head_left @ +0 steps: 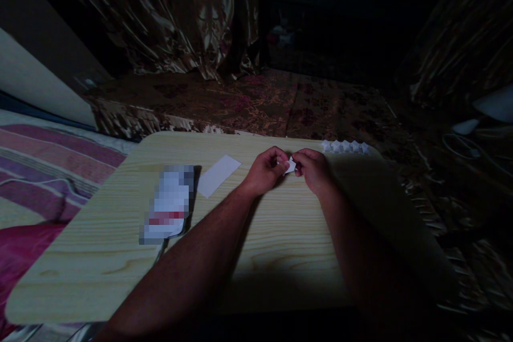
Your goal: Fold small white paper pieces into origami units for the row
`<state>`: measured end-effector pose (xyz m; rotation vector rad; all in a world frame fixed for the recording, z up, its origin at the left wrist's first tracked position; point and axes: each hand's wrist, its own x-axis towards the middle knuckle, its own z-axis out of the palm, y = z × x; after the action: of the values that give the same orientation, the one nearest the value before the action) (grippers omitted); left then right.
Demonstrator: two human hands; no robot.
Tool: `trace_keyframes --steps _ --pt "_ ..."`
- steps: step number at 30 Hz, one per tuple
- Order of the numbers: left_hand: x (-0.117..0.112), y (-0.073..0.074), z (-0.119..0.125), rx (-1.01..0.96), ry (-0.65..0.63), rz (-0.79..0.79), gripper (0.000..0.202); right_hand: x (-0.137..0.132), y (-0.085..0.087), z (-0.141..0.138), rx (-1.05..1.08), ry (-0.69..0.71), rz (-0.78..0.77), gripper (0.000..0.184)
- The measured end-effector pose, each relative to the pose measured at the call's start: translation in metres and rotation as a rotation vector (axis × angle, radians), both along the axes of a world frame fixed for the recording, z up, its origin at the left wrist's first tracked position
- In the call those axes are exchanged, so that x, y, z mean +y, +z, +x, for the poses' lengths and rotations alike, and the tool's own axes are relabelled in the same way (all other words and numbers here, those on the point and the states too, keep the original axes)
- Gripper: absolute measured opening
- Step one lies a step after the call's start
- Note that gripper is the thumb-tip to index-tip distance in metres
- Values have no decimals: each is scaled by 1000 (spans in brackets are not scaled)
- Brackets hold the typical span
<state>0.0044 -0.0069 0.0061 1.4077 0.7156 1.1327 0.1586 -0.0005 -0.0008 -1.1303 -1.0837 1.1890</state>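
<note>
A small white paper star (pixel 290 166) is pinched between the fingertips of both hands, just over the far half of the table. My left hand (pixel 266 171) is closed on its left side, thumb on top. On its right side my right hand (pixel 312 168) grips it, also closed. Part of the star is hidden behind the fingers. Beyond my right hand, along the far edge, several white paper stars (pixel 345 146) stand in a row. Left of my left hand lies a flat white strip of paper (pixel 219 176).
A phone (pixel 170 203) with a blurred-out screen lies on the left of the wooden table (pixel 100 256), a cable at its near end. Striped bedding (pixel 60 165) borders the table on the left. Behind it are a patterned cover (pixel 240 99) and curtains (pixel 192 10).
</note>
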Motion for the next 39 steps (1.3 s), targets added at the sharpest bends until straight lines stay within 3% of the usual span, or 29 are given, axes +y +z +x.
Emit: trace_keyframes --steps 11,20,32,39 --pt "6 -5 2 -31 208 -62 29 -6 7 0 66 40 37 19" --pt "3 -5 4 -6 192 -14 28 -2 -2 -2 -37 -31 97 16" --pt "1 -2 3 -65 107 -104 37 -1 -4 -2 -6 -73 114 15" --pt "2 -3 3 -52 166 -106 36 0 -6 -1 -9 -61 107 15"
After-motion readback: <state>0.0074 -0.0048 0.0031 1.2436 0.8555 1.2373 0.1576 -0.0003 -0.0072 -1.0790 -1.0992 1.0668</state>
